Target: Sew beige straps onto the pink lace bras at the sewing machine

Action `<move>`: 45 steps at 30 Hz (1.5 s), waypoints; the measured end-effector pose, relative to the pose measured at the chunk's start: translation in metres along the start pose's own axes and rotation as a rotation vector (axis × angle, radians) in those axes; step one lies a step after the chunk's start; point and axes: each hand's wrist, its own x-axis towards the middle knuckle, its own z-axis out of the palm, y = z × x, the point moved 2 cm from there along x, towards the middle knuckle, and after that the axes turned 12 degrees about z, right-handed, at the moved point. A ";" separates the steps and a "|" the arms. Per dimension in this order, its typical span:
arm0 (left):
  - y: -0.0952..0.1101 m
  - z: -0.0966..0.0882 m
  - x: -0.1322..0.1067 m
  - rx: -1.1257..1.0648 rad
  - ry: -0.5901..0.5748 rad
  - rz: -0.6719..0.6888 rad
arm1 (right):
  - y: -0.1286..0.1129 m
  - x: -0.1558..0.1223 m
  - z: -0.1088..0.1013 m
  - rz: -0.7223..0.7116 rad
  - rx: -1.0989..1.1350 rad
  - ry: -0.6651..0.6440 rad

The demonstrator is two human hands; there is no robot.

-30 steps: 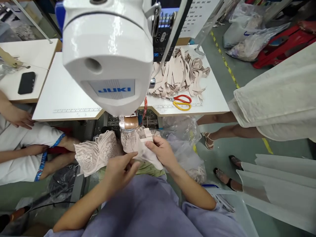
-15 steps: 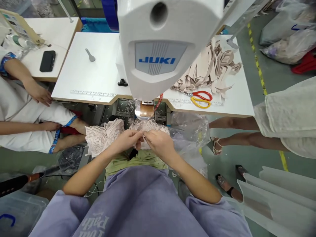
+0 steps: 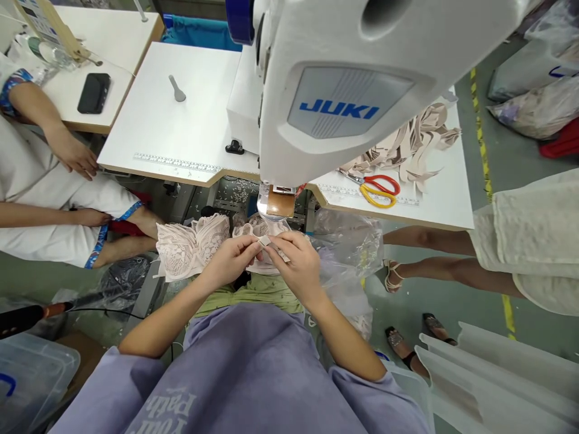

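Observation:
My left hand [image 3: 233, 258] pinches one side of a small beige fabric tab [image 3: 264, 240] between thumb and fingers. From the other side, my right hand [image 3: 296, 262] grips the same tab, its fingers curled. Both hands are in front of my lap, just below the sewing machine [image 3: 350, 102] head and its metal-and-amber needle guard [image 3: 280, 204]. A pale pink lace bra [image 3: 194, 246] lies across my lap; one cup sits left of my left hand, and more lace shows behind my fingers. Part of the lace is hidden by the hands.
The white machine table [image 3: 181, 132] bears red-and-yellow scissors [image 3: 377, 191], a pile of beige fabric strips [image 3: 407, 147] and a printed ruler. A co-worker's hand [image 3: 75, 150] rests at the left. On the right stands another person [image 3: 534, 235]. Clear plastic bags [image 3: 346, 241] hang beside my lap.
The view has turned, so the machine head sits further right. The beige tab now shows between my fingertips, and the fingers of my right hand have loosened and spread a little.

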 end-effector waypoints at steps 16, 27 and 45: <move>-0.014 -0.025 0.015 -0.056 0.032 -0.163 | 0.178 0.142 -0.143 0.448 -0.770 -0.090; -0.017 -0.008 0.009 -0.676 0.168 -0.305 | 0.096 -0.004 -0.133 0.354 -0.432 -0.237; -0.011 -0.006 0.001 -0.411 0.093 -0.211 | 0.012 -0.035 -0.063 0.136 -0.161 -0.437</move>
